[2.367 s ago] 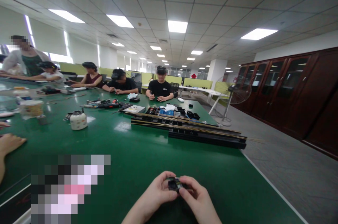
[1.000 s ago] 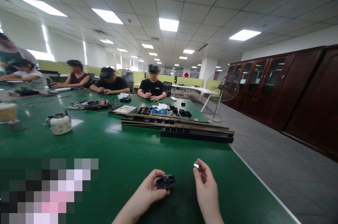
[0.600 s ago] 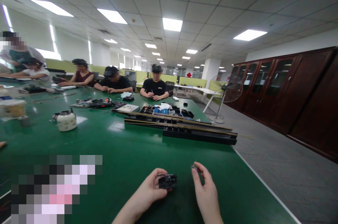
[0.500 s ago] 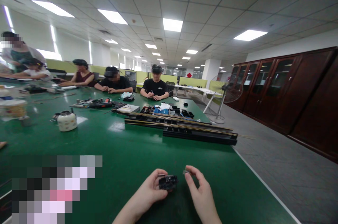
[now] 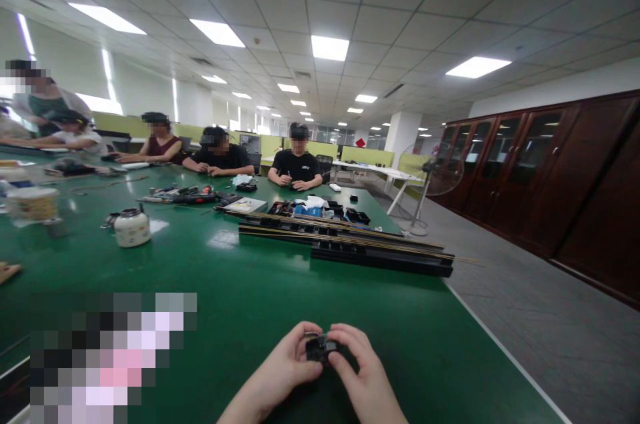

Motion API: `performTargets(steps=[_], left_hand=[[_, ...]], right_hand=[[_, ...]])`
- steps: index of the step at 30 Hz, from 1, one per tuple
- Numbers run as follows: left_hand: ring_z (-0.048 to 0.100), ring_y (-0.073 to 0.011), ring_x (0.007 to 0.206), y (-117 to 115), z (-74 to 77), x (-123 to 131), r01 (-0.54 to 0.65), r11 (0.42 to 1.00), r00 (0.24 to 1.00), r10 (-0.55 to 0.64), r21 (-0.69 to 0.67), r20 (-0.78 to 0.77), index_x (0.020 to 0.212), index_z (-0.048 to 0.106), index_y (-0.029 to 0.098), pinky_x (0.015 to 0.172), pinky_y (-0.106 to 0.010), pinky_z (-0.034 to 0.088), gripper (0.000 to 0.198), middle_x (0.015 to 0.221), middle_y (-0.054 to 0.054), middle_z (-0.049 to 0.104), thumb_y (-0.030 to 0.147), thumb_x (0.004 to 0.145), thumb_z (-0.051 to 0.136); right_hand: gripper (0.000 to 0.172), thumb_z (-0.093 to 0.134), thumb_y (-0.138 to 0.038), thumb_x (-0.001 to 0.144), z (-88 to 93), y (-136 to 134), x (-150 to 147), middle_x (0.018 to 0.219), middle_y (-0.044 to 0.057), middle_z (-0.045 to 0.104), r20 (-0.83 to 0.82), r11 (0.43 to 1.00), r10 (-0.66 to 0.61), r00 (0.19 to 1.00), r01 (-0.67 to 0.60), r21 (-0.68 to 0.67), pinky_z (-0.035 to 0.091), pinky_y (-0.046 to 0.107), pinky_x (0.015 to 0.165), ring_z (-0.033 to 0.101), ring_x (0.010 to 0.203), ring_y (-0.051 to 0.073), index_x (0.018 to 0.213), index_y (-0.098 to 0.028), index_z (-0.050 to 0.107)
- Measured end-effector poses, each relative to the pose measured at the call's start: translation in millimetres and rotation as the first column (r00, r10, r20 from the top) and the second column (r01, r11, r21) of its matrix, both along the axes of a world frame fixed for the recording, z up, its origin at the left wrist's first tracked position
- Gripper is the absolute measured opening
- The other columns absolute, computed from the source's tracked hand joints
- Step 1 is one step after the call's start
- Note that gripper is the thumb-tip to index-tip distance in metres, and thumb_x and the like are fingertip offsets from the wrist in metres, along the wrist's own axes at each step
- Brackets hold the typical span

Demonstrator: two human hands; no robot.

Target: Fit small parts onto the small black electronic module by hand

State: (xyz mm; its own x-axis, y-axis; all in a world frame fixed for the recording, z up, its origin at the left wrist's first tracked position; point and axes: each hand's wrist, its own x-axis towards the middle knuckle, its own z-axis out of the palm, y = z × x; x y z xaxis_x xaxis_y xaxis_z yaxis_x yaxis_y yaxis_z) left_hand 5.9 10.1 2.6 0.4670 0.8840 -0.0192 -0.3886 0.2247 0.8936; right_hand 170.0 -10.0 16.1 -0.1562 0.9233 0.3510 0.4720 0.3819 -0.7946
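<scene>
Near the front of the green table, my left hand [image 5: 294, 359] grips a small black plastic part [image 5: 316, 348] between thumb and fingers. From the other side my right hand [image 5: 354, 359] reaches the same part, its thumb and fingertips pressed close against it. A small greyish piece [image 5: 327, 346] shows at the part's right side, by my right fingertips. How it sits in the black part is too small to tell. Both hands are held over the green tabletop [image 5: 240, 317].
Long black rails [image 5: 380, 263] with thin brass-coloured rods lie across the table ahead. Behind them are black and blue parts [image 5: 305, 211]. A cream jar [image 5: 133, 227] stands at left; tools [image 5: 195, 196] lie farther back. Several people sit around the table. A fan [image 5: 425, 177] stands at right.
My right hand has moved left, bringing the small greyish piece in its fingertips to the black part. The left hand still holds the part. The view has shifted slightly.
</scene>
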Motion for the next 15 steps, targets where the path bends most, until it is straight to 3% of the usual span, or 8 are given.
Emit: performTargets(steps=[5, 15], left_hand=[[0.057, -0.0166, 0.086, 0.0, -3.7, -0.2, -0.016, 1.0, 0.999, 0.015, 0.011, 0.047, 0.091, 0.051, 0.02, 0.078, -0.028, 0.035, 0.044, 0.088, -0.002, 0.063, 0.009, 0.054, 0.072], [0.059, -0.0162, 0.085, -3.3, -0.1, 0.1, -0.01, 1.0, 0.998, 0.011, -0.02, 0.066, 0.091, 0.053, 0.02, 0.078, -0.028, 0.038, 0.041, 0.088, -0.002, 0.065, 0.008, 0.056, 0.072]], right_hand=[[0.019, 0.056, -0.026, 0.077, -0.4, 0.8, 0.5, 0.111, 0.006, 0.06, 0.159, 0.999, 0.026, 0.987, -0.02, -0.038, 0.036, 0.042, 0.095, 0.05, 0.108, 0.025, 0.093, -0.028, 0.065], [0.027, 0.058, -0.024, 0.073, -5.0, 0.0, 2.6, 0.116, 0.005, 0.057, 0.008, 0.994, 0.017, 1.0, -0.016, -0.108, 0.033, 0.039, 0.099, 0.047, 0.112, 0.024, 0.099, -0.027, 0.064]])
